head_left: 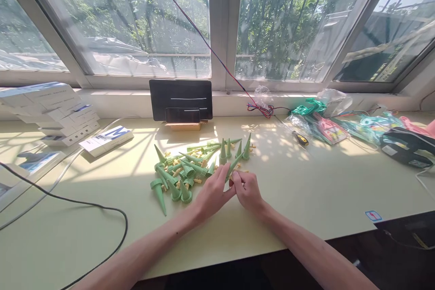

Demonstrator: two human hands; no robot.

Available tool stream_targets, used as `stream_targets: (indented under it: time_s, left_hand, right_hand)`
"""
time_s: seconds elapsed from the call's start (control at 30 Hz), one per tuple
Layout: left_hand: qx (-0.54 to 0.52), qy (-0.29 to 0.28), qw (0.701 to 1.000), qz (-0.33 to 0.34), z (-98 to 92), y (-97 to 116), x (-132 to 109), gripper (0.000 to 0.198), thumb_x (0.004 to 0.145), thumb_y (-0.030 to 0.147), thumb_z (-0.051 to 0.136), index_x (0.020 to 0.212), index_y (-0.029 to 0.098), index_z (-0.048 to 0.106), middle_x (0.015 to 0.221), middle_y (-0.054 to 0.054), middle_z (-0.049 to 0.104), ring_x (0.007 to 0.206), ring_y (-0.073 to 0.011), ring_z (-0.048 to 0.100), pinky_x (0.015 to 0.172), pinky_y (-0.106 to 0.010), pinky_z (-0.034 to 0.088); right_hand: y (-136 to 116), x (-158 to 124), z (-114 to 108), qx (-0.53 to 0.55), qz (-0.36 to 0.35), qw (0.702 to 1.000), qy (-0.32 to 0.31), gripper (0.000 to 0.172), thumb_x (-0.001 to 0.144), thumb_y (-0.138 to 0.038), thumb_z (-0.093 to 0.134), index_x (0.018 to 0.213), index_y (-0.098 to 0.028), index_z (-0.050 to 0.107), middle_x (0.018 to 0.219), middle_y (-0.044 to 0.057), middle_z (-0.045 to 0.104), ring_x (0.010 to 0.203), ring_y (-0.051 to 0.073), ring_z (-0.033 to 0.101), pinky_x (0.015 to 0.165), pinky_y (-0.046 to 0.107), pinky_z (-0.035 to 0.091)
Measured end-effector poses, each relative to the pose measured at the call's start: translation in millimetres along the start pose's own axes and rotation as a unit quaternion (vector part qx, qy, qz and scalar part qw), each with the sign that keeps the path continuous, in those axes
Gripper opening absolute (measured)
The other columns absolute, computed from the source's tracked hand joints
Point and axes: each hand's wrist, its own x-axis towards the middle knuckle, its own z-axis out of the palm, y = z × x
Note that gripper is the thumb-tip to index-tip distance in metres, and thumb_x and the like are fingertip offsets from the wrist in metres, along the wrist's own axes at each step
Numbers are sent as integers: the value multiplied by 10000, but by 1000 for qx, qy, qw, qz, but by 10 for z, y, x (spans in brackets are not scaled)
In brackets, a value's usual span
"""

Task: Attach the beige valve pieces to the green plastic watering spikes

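Note:
My left hand (215,190) is closed around a green plastic watering spike (235,164), its tip slanting up and to the right. Close against it, my right hand (248,189) pinches a small yellow valve (232,176) at the spike's wide end, partly hidden by the fingers. Beyond and left of my hands lies a loose pile of green spikes (186,170), several with yellow valves sticking out of their sides. A few more spikes (223,152) stand point up behind my hands. One spike (159,195) lies at the pile's left edge, point toward me.
A tablet (180,95) leans on a wooden stand by the window. White boxes (57,111) are stacked at the left, with a dark cable (102,207) looping nearby. Right, a screwdriver (300,138), bagged items (329,127) and a black pouch (408,146) lie on the table.

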Motion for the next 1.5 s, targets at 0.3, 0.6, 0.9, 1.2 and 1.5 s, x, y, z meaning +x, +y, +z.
stream_targets:
  time_s: [0.3,0.6,0.9,1.2,1.5]
  left_hand:
    - [18,11,997,74,-18,18,107,396,933,211,542,1304,170,409,952,-73,594,773,-171,611,662,-283,543]
    - [24,57,986,155,2,-21,235,420,929,225,535,1320,136,408,921,-88,640,720,-174,643,597,-271,551]
    - [31,107,979,172,64,-82,163,442,910,189,528,1332,141,405,831,-54,622,655,-152,614,565,-251,540]
    - [32,121,983,136,137,-110,74,443,887,190,532,1317,158,433,828,-40,623,664,-152,613,590,-252,541]
    - [38,84,992,90,90,-121,-18,489,907,216,543,1375,187,403,963,-73,632,818,-178,664,715,-282,567]
  right_hand:
    - [33,-3,-23,-4,-28,999,43,445,965,-268,355,549,-186,490,490,-4,505,446,106,446,496,237,355]
    - [50,-11,-49,-8,-57,996,73,423,967,-239,356,570,-189,494,512,-1,530,455,108,466,489,234,357]
    - [43,-20,-17,-26,-75,995,57,426,959,-227,357,549,-190,466,492,-10,494,443,99,431,489,232,350]
    - [48,-19,-17,-31,-69,997,31,424,943,-222,363,530,-192,453,477,-14,479,444,103,437,494,233,349]
    - [60,2,-43,2,-31,998,-58,381,944,-261,355,579,-200,444,525,-18,466,496,113,433,540,246,351]
